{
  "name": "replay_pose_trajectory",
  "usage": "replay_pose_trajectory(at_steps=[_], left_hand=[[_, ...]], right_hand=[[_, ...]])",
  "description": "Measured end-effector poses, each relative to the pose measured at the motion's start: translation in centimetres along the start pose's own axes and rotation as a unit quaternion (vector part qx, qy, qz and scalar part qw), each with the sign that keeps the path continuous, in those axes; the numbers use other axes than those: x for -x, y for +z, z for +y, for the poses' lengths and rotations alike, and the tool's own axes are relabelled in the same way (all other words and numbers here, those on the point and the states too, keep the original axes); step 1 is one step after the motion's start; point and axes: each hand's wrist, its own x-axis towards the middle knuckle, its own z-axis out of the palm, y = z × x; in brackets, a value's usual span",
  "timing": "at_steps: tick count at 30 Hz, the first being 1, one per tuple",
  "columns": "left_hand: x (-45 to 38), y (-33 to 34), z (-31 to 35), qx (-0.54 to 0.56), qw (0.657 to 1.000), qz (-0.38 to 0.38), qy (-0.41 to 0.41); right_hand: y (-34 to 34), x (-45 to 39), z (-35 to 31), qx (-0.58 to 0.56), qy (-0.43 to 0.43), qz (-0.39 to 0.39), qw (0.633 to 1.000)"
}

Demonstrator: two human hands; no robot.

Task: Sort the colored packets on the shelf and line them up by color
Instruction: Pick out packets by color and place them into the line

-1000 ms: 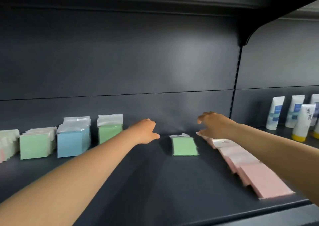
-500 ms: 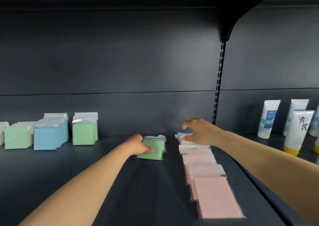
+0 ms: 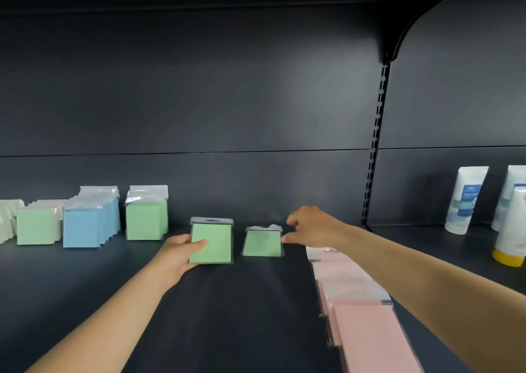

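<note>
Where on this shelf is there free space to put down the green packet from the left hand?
Bare shelf lies in front, between the two forearms. A narrow gap separates the standing green stack from the held green packet. The pink row crowds the right; stacks crowd the far left.

Both my arms reach forward, bare to the elbow. My left hand (image 3: 178,254) is turned palm up, thumb (image 3: 199,244) across the front of a green packet (image 3: 211,243) and the other fingers behind it, gripping it upright. My right hand (image 3: 310,227) is out further, knuckles up, fingers curled, with the thumb tip touching the edge of a second green packet (image 3: 262,243).
</note>
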Motion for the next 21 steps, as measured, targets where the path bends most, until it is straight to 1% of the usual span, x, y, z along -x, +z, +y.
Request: replay_pose_trajectory(at_steps=[2,4,6,7,11,13,15,17,21], left_hand=[[-0.2,-1.1,-0.8,0.078,0.997,0.016,0.012],[-0.3,-1.6,-1.2,0.128,0.991,0.008,0.031],[-0.5,-1.7,-1.2,0.139,0.989,-0.006,0.041],[-0.6,-1.8,-1.1,0.141,0.989,-0.008,0.042],[-1.4,-1.9,-1.0,0.160,0.986,-0.003,0.046],[-1.7,-2.0,-1.0,0.165,0.985,0.003,0.045],[-1.9,-2.1,-1.0,0.171,0.984,0.007,0.045],[-1.9,-2.3,-1.0,0.177,0.983,0.012,0.044],[-2.0,-2.4,-1.0,0.186,0.981,0.022,0.042]], right_hand=[[1.2,-0.8,-1.3,0.003,0.013,-0.025,1.000],[2.4,-1.7,-2.3,0.000,0.025,-0.046,0.999],[3.2,-2.1,-3.1,-0.004,0.033,-0.064,0.997],[3.5,-2.3,-3.4,-0.013,0.037,-0.061,0.997],[4.9,-3.6,-3.6,-0.088,0.051,-0.036,0.994],[5.2,-3.9,-3.7,-0.130,0.074,-0.017,0.989],[5.3,-4.4,-3.8,-0.141,0.101,-0.003,0.985],[5.4,-4.7,-4.0,-0.137,0.123,-0.017,0.983],[5.3,-5.2,-4.0,-0.220,0.152,-0.078,0.960]])
